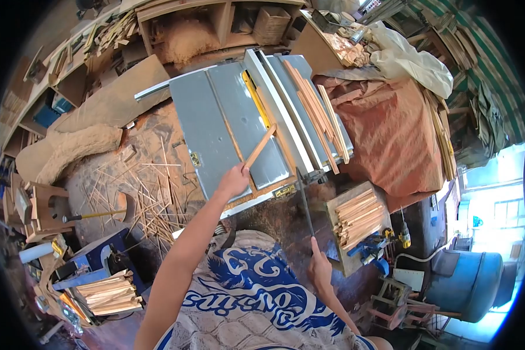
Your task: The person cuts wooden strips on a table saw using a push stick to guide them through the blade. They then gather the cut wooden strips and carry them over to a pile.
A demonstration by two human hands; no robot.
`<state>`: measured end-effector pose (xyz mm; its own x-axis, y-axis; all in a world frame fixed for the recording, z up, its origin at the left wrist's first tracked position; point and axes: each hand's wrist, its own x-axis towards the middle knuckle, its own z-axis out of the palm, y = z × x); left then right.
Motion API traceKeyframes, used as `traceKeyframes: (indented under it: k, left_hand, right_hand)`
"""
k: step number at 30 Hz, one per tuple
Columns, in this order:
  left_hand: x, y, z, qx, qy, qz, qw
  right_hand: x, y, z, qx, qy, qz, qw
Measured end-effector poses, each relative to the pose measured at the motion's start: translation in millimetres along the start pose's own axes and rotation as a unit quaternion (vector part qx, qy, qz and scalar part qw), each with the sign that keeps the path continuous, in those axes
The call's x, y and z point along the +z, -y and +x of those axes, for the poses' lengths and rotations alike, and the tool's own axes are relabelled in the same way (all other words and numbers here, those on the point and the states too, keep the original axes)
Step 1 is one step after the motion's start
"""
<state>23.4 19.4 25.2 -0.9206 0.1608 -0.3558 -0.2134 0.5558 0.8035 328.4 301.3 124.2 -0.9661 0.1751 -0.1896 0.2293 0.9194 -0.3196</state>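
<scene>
My left hand [233, 181] is closed around one end of a short wooden stick [261, 146]. The stick slants over the grey table saw top [207, 111], its far end beside the yellow throat plate [255, 100]. Lower right, my right hand [319, 267] grips a long, thin dark bar [305, 204]. The bar's far end reaches the front of the saw, close to the pale metal fence [280, 111]. Several narrow wood strips [316, 114] lie lengthwise on the saw top, right of the fence.
A stack of cut strips [357, 219] sits on a stand at right, near a yellow drill [404, 235]. Offcuts [157, 204] litter the floor at left. Reddish cloth [385, 128] drapes beside the saw. More strips [109, 291] lie on a blue stand [108, 251]. A blue tank [469, 283] stands far right.
</scene>
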Motion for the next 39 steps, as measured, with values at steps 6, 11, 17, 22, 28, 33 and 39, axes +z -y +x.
traceKeyframes:
  k: [6,11,17,22,28,33,39]
  left_hand:
    - [1,2,2,0.005,-0.008,-0.004,1.000]
    - [-5,-2,-1,0.006,-0.003,-0.002,1.000]
    - [-8,4,7,-0.006,0.005,0.008,1.000]
    - [-13,3,17,0.006,-0.008,-0.003,1.000]
    - [-28,1,37,-0.001,-0.002,0.001,1.000]
    - [-40,0,61,-0.003,-0.013,0.011,1.000]
    - [-59,-3,97,-0.006,-0.034,0.014,0.999]
  right_hand:
    - [-4,11,15,0.014,0.007,-0.010,1.000]
    - [-12,21,31,0.052,0.042,-0.040,0.997]
    - [-5,20,36,0.064,0.051,-0.020,0.996]
    - [-12,31,52,0.041,0.039,0.021,0.998]
    - [-2,40,76,0.028,0.039,0.030,0.998]
    - [-2,57,100,0.028,0.042,0.033,0.998]
    - [-2,78,140,0.023,0.043,0.029,0.998]
